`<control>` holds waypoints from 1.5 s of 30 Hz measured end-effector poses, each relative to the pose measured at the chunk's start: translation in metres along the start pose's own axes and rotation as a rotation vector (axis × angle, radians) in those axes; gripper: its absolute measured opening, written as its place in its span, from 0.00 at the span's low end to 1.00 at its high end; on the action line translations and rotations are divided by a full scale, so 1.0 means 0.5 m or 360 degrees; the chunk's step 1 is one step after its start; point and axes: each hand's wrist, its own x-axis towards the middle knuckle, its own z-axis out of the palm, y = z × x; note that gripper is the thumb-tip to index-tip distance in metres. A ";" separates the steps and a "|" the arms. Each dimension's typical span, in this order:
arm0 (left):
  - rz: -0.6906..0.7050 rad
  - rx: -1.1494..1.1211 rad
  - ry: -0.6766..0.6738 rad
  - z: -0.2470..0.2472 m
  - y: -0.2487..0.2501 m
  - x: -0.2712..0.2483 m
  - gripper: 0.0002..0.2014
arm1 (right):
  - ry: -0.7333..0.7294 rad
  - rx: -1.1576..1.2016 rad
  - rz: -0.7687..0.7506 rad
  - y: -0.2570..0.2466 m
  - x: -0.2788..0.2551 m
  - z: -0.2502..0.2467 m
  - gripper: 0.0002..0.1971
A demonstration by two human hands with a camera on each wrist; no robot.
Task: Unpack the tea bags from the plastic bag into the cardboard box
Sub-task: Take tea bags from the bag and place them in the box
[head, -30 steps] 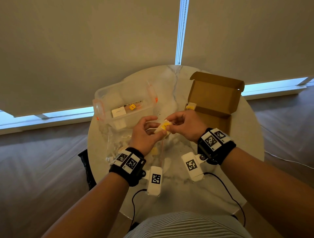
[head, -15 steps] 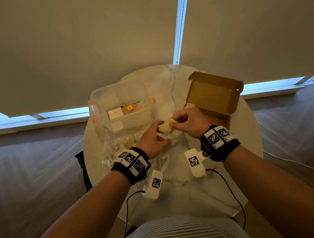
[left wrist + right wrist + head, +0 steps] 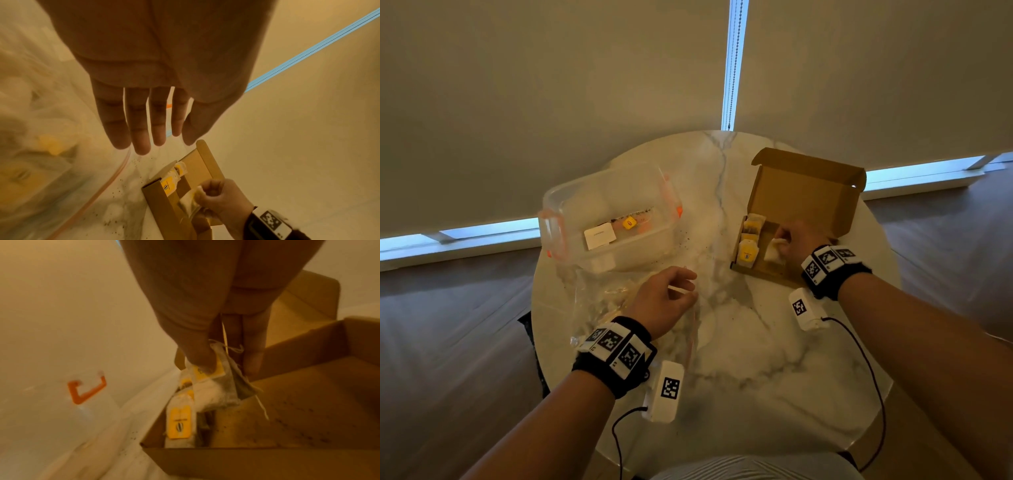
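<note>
- Inside the cardboard box (image 3: 801, 192) on the bench (image 3: 739, 342): right hand (image 3: 799, 240) pinching a tea bag (image 3: 218, 386), lowering beside yellow-tagged bags (image 3: 748, 251) already filed along the left wall.
- Best set upright against that row, string tucked in.
- Over the plastic bag (image 3: 599, 301): left hand (image 3: 664, 301) released, fingers straight, empty.

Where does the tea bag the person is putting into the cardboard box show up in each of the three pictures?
Head: right of centre, the tea bag under the right hand.
Left wrist: bottom, right of centre.
Right wrist: centre, pinched between fingers.
Shared landmark: the cardboard box, whose yellow-tagged bags show in all views.
</note>
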 end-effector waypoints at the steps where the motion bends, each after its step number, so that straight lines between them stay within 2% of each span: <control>1: 0.0006 0.0001 0.0009 -0.003 -0.001 0.001 0.10 | 0.0020 -0.0006 0.0015 0.009 0.009 0.005 0.05; 12: -0.0061 0.0011 0.0053 -0.020 -0.011 0.014 0.09 | 0.0077 -0.0102 0.0061 -0.022 0.105 0.019 0.08; 16: -0.0077 0.0003 0.0047 -0.021 -0.008 0.019 0.09 | 0.0166 -0.0107 0.0112 -0.024 0.119 0.023 0.07; 27: -0.0071 0.0014 0.0031 -0.023 -0.003 0.021 0.09 | 0.0240 -0.0151 0.0107 -0.024 0.125 0.029 0.06; 45: -0.0026 0.0049 0.0036 -0.025 0.013 0.006 0.07 | 0.0137 -0.0256 0.0080 -0.011 0.103 0.020 0.09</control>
